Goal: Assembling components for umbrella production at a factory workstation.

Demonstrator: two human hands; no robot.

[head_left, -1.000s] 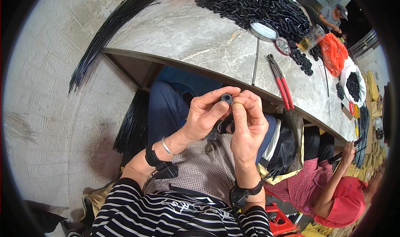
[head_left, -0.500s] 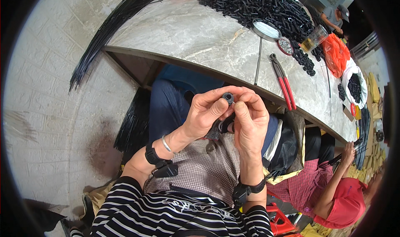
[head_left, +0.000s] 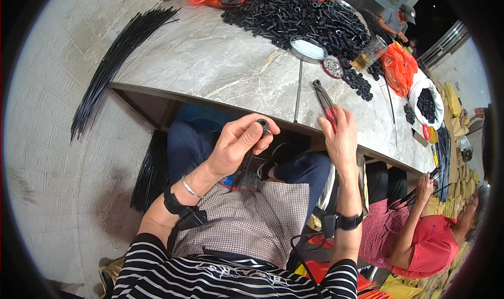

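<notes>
My left hand point(head_left: 231, 147) is closed around a small black round fitting point(head_left: 263, 124), its holed end facing up between thumb and forefinger. It hovers in front of the table's near edge, above my lap. At the same edge, my right hand point(head_left: 342, 141) has its thumb and fingers around the red handles of long pliers point(head_left: 322, 95). Their dark metal jaws lie on the tabletop, pointing away from me; the palm side of the grip is hidden.
On the marble-patterned table point(head_left: 210, 57) lie a heap of black tubular parts point(head_left: 294, 18), a round tin point(head_left: 308, 49), a red-rimmed dish point(head_left: 332, 67), a thin rod point(head_left: 299, 91) and a glass point(head_left: 369, 53). Black rods point(head_left: 118, 63) overhang the left end. A co-worker point(head_left: 428, 249) sits at right.
My hands have parted. The right has left the fitting and moved right to the pliers' handles; the left keeps the fitting. The whole view has shifted slightly.
</notes>
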